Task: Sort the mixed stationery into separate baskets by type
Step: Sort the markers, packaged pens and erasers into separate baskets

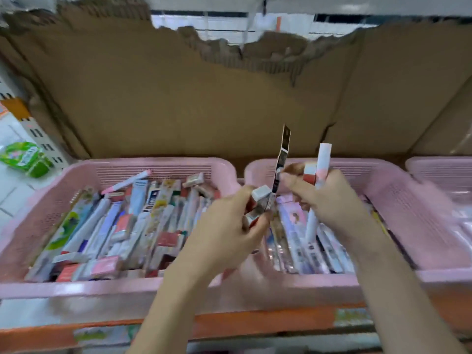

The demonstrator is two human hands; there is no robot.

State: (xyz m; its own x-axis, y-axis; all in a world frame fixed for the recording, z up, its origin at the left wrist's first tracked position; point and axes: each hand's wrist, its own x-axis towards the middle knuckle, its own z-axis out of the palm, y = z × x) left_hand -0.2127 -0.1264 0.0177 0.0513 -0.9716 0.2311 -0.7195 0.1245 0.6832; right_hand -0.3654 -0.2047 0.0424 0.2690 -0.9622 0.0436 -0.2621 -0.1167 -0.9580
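We see a shelf with an orange front edge (255, 323) running across the lower part of the frame; three pink baskets sit side by side on it; the left basket (84, 284) fills the lower left, the middle basket (398, 190) sits just beside it at centre right, and a third basket (439, 169) shows only partly at the right edge; a torn brown cardboard sheet (178, 98) stands upright behind the baskets, across the upper half; a green packet (24, 159) lies at the far left on a white surface.
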